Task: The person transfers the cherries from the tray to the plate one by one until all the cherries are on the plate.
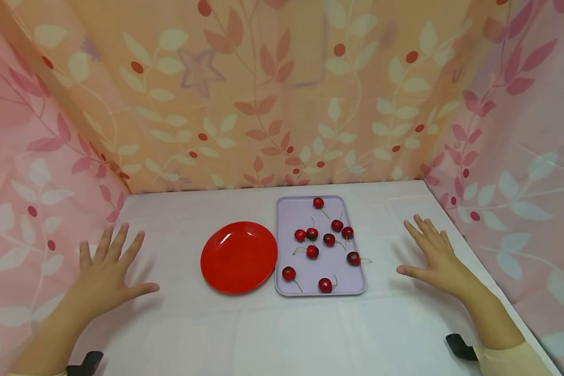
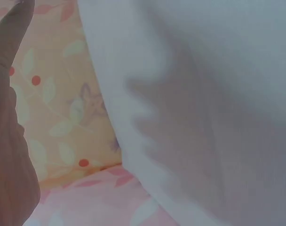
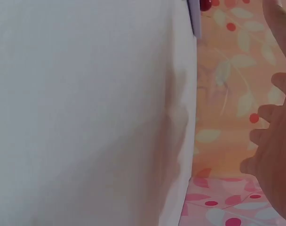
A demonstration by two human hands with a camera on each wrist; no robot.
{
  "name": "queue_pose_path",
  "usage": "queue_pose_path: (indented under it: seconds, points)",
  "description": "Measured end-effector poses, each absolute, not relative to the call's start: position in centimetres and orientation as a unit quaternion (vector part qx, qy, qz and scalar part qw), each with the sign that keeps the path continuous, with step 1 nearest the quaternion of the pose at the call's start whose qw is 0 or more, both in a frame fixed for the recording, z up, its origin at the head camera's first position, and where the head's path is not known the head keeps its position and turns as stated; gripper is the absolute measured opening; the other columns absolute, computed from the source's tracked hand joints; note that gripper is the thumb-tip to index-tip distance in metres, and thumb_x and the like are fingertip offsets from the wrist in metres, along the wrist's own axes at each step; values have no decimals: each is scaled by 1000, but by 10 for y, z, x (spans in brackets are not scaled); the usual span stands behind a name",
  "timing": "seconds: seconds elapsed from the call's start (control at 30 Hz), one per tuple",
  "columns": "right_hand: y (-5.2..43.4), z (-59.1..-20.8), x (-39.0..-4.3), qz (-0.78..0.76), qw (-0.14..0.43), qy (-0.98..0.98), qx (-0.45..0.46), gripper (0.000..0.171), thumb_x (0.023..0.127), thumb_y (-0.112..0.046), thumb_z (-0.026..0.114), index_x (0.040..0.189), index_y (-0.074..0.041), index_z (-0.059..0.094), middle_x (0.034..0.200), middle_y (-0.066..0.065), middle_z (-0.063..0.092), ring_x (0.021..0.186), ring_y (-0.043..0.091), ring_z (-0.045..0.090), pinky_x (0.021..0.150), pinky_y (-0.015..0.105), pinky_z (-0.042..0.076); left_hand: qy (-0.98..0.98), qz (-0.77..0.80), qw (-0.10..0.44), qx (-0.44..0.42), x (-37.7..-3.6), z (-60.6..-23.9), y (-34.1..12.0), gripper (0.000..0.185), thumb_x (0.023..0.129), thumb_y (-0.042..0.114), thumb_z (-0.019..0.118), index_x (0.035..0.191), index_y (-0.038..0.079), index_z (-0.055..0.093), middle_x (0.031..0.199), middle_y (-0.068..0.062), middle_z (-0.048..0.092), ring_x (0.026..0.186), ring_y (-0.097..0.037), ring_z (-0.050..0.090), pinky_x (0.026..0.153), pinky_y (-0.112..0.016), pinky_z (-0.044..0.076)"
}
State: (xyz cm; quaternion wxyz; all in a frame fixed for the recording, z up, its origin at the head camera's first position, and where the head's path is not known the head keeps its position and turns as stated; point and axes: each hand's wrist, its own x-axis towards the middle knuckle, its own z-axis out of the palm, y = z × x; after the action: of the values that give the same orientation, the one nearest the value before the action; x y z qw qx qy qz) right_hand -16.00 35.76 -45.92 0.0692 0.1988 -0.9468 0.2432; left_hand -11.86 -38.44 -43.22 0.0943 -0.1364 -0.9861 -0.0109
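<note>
On the white-covered bench (image 1: 272,334), between two spread hands, sit a red plate (image 1: 238,257) and a lavender tray (image 1: 320,209) that touches the plate's right edge; the tray lies lengthwise away from the person and holds ten red cherries (image 1: 329,239), most with their stems on, scattered loosely; one lies alone near the far rim, a cluster fills the middle, one near the right rim trails its stem over the edge, and two sit close to the near rim; the plate has nothing on it.

Left of the plate and well apart from it, the left hand (image 1: 107,277) is held palm down over the cloth with its fingers (image 1: 119,241) straight and fanned, thumb pointing toward the plate; it holds nothing; whether the palm presses the cloth or hovers just over it cannot be told. Right of the tray, also apart from it, the right hand (image 1: 434,258) is the same: palm down, fingers (image 1: 423,227) straight and spread, nothing in its grasp.

Both wrist views show mostly white cloth, with the edge of each hand in shadow against the backdrop; the right wrist view catches a corner of the tray (image 3: 195,19) with one cherry (image 3: 205,4).

Behind and to both sides hang floral curtains (image 1: 272,94), orange at the back and pink at the flanks; a pale yellow sleeve (image 1: 507,360) shows on the right forearm.
</note>
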Motion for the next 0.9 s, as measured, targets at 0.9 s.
queue_pose_path:
  seconds: [0.9]
  points:
    - [311, -463, -162, 365, 24, -916, 162, 93, 87, -37, 83, 162, -31, 30, 165, 10, 32, 151, 43, 26, 113, 75, 27, -923, -358, -3, -140, -130, -456, -335, 117, 86, 32, 82, 166, 16, -1, 171, -23, -5, 154, -50, -14, 116, -75, -14]
